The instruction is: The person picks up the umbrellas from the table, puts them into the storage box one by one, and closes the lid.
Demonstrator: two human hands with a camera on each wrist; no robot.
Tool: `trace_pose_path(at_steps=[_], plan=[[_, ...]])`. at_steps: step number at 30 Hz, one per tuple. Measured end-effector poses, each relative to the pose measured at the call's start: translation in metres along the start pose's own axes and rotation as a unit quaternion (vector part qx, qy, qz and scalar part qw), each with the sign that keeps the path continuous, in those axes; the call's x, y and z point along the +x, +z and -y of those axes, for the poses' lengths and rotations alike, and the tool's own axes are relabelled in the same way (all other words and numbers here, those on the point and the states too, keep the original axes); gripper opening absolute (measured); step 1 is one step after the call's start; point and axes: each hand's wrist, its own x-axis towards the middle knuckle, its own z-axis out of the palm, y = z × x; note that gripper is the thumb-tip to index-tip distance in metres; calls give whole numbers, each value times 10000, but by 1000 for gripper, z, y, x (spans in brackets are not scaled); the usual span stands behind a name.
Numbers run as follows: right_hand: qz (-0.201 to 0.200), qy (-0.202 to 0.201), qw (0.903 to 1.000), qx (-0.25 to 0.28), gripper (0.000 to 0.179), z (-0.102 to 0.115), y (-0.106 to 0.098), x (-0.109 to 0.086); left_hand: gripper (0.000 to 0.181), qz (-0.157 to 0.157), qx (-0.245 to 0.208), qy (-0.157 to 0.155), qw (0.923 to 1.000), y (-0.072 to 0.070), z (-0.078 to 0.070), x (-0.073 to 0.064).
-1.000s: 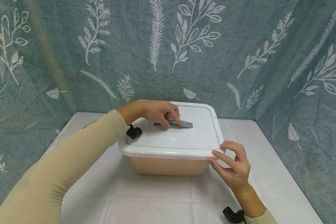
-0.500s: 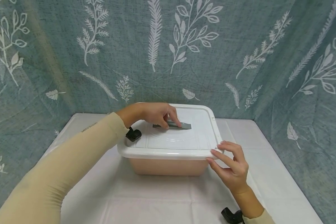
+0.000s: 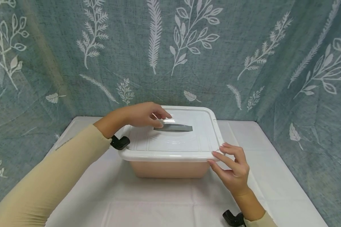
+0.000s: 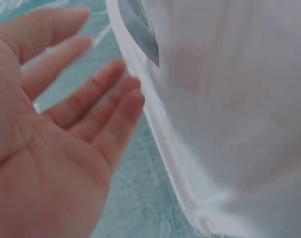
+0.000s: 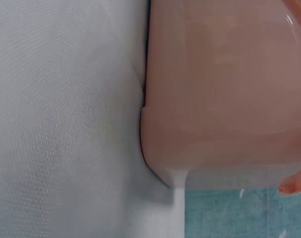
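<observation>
A storage box with a peach-pink body (image 3: 170, 169) and a white lid (image 3: 187, 143) stands on the cloth. On the lid's middle is a narrow grey strip (image 3: 176, 127), perhaps its handle. My left hand (image 3: 145, 115) hovers over the lid at the strip's left end, fingers spread loosely. In the left wrist view that hand (image 4: 66, 124) holds nothing; whether its thumb touches the strip, I cannot tell. At the lid's front right corner, my right hand (image 3: 234, 168) grips the rim, thumb at the edge and fingers on top. The right wrist view shows mostly the box's side (image 5: 229, 89).
White cloth (image 3: 153, 205) covers the table under the box. Grey-green curtains (image 3: 125, 37) with white leaf prints hang behind and at both sides. A black wrist camera (image 3: 120, 142) sits at the left cuff, another (image 3: 233, 217) at the right.
My left hand has let go of the grey strip and moved left, its fingers lifting and spreading. The right hand stays at the lid's corner.
</observation>
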Motion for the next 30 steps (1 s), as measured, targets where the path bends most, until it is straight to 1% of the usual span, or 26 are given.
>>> trace_pose_path(at_steps=[3, 5, 9, 13, 15, 18, 21, 25, 28, 30], plan=[[14, 61, 10000, -36, 33, 0, 0, -2, 46, -469, 43, -94, 9988, 7, 4, -21], [13, 84, 10000, -30, 33, 0, 0, -3, 45, -722, 106, -122, 9973, 12, 5, -35], [-47, 99, 9999, 10, 34, 2, 1, -4, 48, -1040, 119, -305, 9940, 23, 6, -61], [-92, 120, 9999, 38, 36, 7, 1, -1, 53, -1378, 119, -570, 9887, 29, 7, -80], [-94, 141, 9998, 58, 37, 9, 2, 0, 57, -1526, 168, -775, 9851, 32, 11, -88], [-86, 202, 9997, 72, 38, 11, 3, -1, 65, -1685, 190, -1054, 9799, 39, 18, -96], [-84, 263, 9996, 48, 38, 9, 3, -5, 70, -1840, 315, -1252, 9744, 49, 24, -99], [-64, 294, 9995, 33, 36, 8, 2, -6, 72, -1935, 876, -1475, 9660, 58, 29, -100], [-42, 305, 9995, 14, 36, 7, 2, -6, 71, -1916, 1338, -1592, 9592, 58, 31, -99], [-26, 310, 9995, -22, 37, 6, 2, -5, 69, -1874, 1519, -1599, 9572, 56, 31, -97]])
